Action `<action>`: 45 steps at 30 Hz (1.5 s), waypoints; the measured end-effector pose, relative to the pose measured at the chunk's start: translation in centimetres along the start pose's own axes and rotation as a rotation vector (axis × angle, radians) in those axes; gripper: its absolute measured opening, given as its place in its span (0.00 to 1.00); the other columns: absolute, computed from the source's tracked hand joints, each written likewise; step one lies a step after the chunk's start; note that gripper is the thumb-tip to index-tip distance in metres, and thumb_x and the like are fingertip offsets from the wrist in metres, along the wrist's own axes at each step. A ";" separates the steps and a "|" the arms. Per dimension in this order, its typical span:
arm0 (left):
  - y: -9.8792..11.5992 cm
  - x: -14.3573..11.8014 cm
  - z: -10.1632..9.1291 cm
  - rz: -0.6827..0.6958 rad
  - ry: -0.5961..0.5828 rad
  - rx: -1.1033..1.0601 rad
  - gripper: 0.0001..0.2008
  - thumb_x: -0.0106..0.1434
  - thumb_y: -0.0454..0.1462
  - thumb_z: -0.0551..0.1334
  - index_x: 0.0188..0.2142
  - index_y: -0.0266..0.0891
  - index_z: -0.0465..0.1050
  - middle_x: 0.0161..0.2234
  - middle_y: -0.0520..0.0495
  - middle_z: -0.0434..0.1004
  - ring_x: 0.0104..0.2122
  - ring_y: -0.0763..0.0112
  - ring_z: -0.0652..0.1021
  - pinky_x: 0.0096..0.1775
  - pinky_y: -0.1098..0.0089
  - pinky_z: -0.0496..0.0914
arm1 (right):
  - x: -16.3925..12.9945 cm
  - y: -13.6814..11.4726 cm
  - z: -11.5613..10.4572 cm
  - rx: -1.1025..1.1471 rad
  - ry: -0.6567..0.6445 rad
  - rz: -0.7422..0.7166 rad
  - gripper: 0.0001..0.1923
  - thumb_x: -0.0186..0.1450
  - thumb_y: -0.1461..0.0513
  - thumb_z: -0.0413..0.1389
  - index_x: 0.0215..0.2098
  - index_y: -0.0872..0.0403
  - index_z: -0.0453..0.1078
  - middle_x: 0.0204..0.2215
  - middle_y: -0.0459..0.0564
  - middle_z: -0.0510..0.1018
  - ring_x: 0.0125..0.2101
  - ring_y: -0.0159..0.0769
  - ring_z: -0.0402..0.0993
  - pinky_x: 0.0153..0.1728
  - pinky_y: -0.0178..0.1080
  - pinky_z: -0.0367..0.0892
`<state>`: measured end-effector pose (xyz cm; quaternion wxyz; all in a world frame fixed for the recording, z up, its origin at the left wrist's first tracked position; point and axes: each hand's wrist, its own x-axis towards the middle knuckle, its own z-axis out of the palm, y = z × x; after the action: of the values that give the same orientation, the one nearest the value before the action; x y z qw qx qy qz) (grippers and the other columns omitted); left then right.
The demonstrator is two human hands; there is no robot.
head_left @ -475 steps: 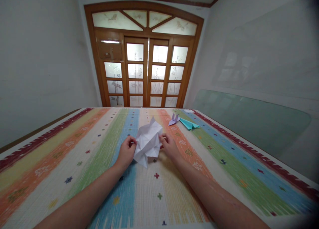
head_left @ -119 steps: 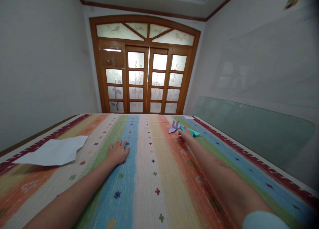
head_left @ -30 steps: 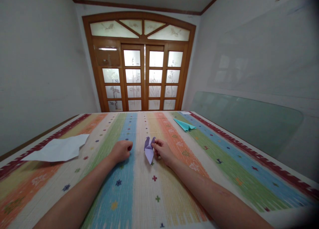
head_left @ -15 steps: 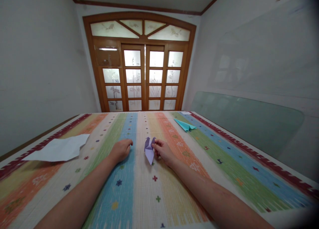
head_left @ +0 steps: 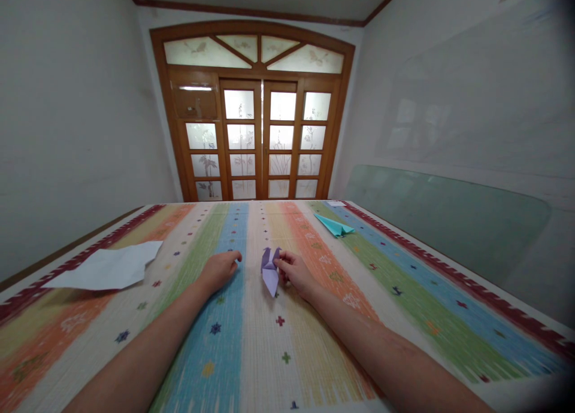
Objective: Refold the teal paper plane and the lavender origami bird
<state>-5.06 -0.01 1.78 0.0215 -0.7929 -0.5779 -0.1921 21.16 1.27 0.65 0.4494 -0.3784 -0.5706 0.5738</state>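
Observation:
A folded lavender paper figure [head_left: 270, 280] is upright in the middle of the striped cloth, its pointed flap toward me and two darker purple points at the top. My right hand [head_left: 293, 270] pinches its right side between thumb and fingers. To the left of the figure, my left hand [head_left: 221, 268] rests on the blue stripe, loosely curled, thumb and index finger slightly apart. Nothing shows in it, and a gap separates it from the paper. Its other fingers are partly hidden.
A white sheet of paper [head_left: 108, 268] lies on the left side of the striped tablecloth [head_left: 263, 359]. Farther back on the right is a folded teal paper piece [head_left: 335, 226]. A frosted glass panel [head_left: 440, 212] leans along the right wall. Wooden doors [head_left: 260, 137] stand beyond the table.

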 end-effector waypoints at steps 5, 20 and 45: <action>-0.2 0.0 0.0 0.011 0.005 -0.026 0.14 0.64 0.30 0.53 0.44 0.42 0.72 0.39 0.46 0.79 0.39 0.65 0.77 0.41 0.69 0.64 | 0.1 0.1 0.0 -0.006 0.006 -0.011 0.12 0.58 0.54 0.59 0.35 0.53 0.68 0.17 0.38 0.66 0.15 0.26 0.61 0.17 0.31 0.54; -1.1 0.4 0.6 0.101 0.040 -0.090 0.15 0.62 0.29 0.51 0.41 0.40 0.74 0.37 0.46 0.75 0.38 0.65 0.74 0.43 0.68 0.66 | 0.4 0.4 -0.1 -0.009 -0.007 -0.029 0.13 0.58 0.54 0.59 0.34 0.53 0.67 0.16 0.38 0.66 0.15 0.27 0.60 0.17 0.32 0.54; -0.9 0.3 1.0 0.048 -0.026 0.004 0.11 0.65 0.36 0.51 0.28 0.40 0.67 0.27 0.48 0.73 0.29 0.67 0.71 0.33 0.69 0.59 | 0.0 -0.1 0.1 -0.052 -0.028 -0.036 0.12 0.58 0.54 0.59 0.33 0.54 0.67 0.16 0.38 0.66 0.16 0.26 0.59 0.18 0.32 0.54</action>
<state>-5.53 0.78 0.77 0.0203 -0.8089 -0.5594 -0.1798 21.09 1.26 0.76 0.4415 -0.3715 -0.5985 0.5557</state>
